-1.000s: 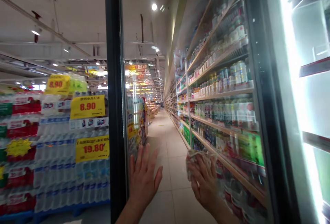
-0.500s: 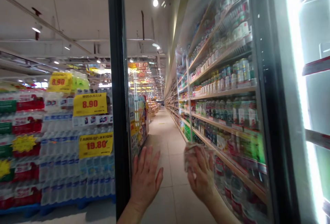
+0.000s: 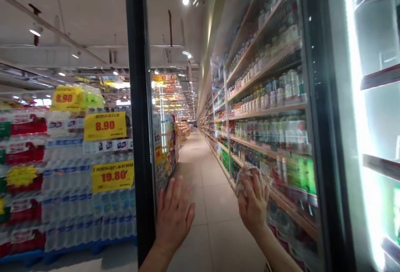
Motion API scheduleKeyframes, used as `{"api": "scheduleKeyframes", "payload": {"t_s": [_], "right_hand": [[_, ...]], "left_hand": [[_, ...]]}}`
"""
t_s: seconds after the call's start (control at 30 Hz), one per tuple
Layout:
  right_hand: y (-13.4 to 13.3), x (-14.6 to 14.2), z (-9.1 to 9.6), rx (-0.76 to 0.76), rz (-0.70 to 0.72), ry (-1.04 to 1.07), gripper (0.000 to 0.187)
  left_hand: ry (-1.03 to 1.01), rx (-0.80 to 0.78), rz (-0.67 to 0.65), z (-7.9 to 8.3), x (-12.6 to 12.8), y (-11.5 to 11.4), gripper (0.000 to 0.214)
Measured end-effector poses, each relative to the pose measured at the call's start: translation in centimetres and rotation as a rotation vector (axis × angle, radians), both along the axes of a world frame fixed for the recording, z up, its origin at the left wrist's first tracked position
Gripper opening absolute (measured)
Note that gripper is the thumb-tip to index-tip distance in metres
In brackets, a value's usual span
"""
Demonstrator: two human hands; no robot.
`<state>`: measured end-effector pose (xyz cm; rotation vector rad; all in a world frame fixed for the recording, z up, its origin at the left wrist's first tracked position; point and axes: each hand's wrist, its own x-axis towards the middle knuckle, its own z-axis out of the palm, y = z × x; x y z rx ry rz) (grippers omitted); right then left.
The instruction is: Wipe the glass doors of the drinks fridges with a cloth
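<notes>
An open glass cooler door (image 3: 218, 96) with a black frame (image 3: 137, 117) stands in front of me, and I see the shop aisle through it. My left hand (image 3: 173, 217) lies flat on the glass near the frame, fingers spread. My right hand (image 3: 253, 203) presses a crumpled pale cloth (image 3: 248, 176) against the glass further right.
Stacked packs of bottled water with yellow price signs (image 3: 105, 126) fill the left side. Drink shelves (image 3: 268, 109) line the right of a tiled aisle (image 3: 206, 188). The lit cooler interior (image 3: 375, 117) with its shelves is at the far right.
My right hand has slid the cloth to the right and slightly up on the glass. The left hand stays flat in nearly the same spot.
</notes>
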<state>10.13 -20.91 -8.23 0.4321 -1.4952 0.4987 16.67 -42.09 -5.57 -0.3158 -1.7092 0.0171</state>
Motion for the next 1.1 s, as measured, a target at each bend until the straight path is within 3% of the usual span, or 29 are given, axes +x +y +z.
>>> {"api": "scheduleKeyframes", "payload": {"t_s": [0.07,0.2,0.27,0.33,0.4,0.43,0.57,0.6,0.63,0.77,0.83,0.97,1.03,1.1], "right_hand": [[-0.3,0.3,0.1,0.031,0.014,-0.027,0.042],[0.3,0.2,0.1,0.294,0.122,-0.002,0.038],[2.1,-0.8,0.2,0.171,0.063,-0.011,0.040],[3.9,-1.8,0.3,-0.070,-0.037,-0.026,0.045],[4.4,-1.9,-0.1,-0.199,-0.086,-0.036,0.050],[4.1,-1.7,-0.4,-0.170,-0.076,-0.044,0.050],[2.0,-0.3,-1.6,0.255,0.094,-0.037,0.040],[2.1,-0.3,-1.6,0.279,0.107,-0.025,0.038],[2.5,-0.6,-1.5,0.238,0.093,-0.020,0.037],[4.4,-1.8,-0.7,-0.165,-0.063,-0.056,0.046],[4.1,-1.6,-0.8,-0.135,-0.065,-0.069,0.047],[3.0,-0.9,-1.2,0.227,0.055,-0.034,0.040],[3.9,-1.5,-1.0,0.156,0.022,-0.021,0.041],[5.2,-2.3,-0.6,-0.058,-0.064,-0.019,0.045]], "left_hand": [[0.010,-0.012,0.002,0.1,0.0,0.0,0.061],[0.002,-0.014,0.000,0.2,0.0,-0.1,0.064],[-0.007,0.012,-0.017,0.1,0.0,-0.1,0.063],[-0.008,0.023,-0.027,0.0,-0.1,0.0,0.063],[-0.005,0.027,-0.029,0.0,-0.1,0.0,0.063],[-0.005,0.027,-0.029,0.0,-0.1,0.0,0.063],[-0.012,0.036,-0.018,0.0,-0.1,0.0,0.063],[-0.013,0.037,-0.017,0.0,-0.1,0.0,0.063],[-0.013,0.036,-0.018,0.0,-0.1,0.0,0.063],[-0.014,0.034,-0.027,0.0,-0.1,0.0,0.063],[-0.011,0.031,-0.024,0.0,-0.1,0.1,0.062],[-0.019,0.036,-0.022,0.0,-0.1,0.1,0.062],[-0.017,0.038,-0.020,0.1,0.0,0.1,0.063],[-0.010,0.031,-0.013,0.1,0.0,0.1,0.064]]}}
